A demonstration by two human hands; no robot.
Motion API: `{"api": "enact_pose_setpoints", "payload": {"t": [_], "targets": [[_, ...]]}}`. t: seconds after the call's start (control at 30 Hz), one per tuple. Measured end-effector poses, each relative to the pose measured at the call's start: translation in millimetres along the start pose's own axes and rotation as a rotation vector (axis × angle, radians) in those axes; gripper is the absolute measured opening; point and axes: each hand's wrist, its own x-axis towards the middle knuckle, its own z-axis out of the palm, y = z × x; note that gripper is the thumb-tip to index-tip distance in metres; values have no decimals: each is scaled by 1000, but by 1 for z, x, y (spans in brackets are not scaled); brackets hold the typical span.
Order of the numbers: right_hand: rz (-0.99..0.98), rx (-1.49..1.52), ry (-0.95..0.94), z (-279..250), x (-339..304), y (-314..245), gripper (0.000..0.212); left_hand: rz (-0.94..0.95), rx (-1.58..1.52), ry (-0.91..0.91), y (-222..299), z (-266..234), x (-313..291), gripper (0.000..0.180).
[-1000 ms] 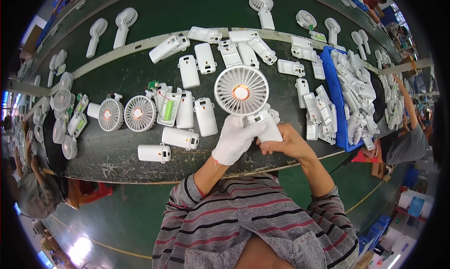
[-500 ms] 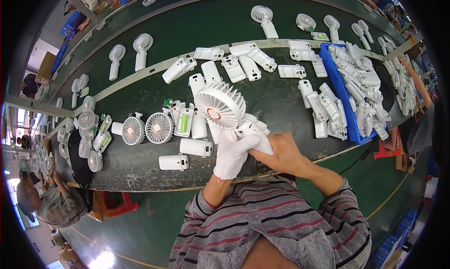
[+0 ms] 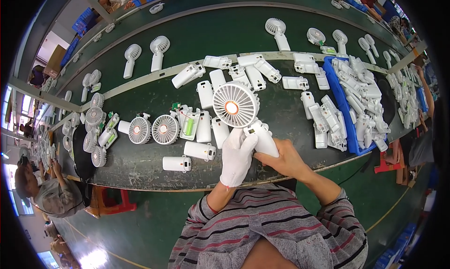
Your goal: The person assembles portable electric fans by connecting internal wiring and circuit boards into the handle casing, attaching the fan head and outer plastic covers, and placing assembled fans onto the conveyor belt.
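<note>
A white handheld fan (image 3: 236, 105) with a round grille and a copper-coloured centre is held up over the near edge of the workbench. My left hand (image 3: 236, 159), in a white glove, grips the fan's neck and the upper part of its handle. My bare right hand (image 3: 283, 162) is closed round the lower end of the same handle. Just left of the gloved hand lie white handle shells (image 3: 200, 150), some with small dark windows. Beyond them sits an opened handle with a green battery cell (image 3: 189, 127), beside two fan heads (image 3: 165, 129) lying face up.
A blue bin (image 3: 344, 124) heaped with white shells stands on the right, with loose shells (image 3: 320, 117) beside it. More fans (image 3: 160, 51) lie on the green belt beyond the metal rail. Co-workers (image 3: 54, 182) sit at the left; another person's arm (image 3: 424, 88) reaches in at far right.
The fan has turned so its grille faces me more squarely, and its handle tilts differently. Both hands keep their hold. The whole view has shifted slightly.
</note>
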Motion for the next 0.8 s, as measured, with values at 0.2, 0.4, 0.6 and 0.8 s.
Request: {"api": "enact_pose_setpoints", "payload": {"t": [0.2,0.4,0.6,0.8], "targets": [[65,1064,-556,-17,19,22,59,-112,-163,-182,2,-14,26,62],[265,1236,-404,-40,60,35,34,-109,-356,-203,-18,-22,58,53],[324,755,-71,-82,175,10,31,-174,-334,-42,-37,-69,67,43],[232,696,170,-118,268,44,33,-217,-361,-81,-43,-67,74,39]]}}
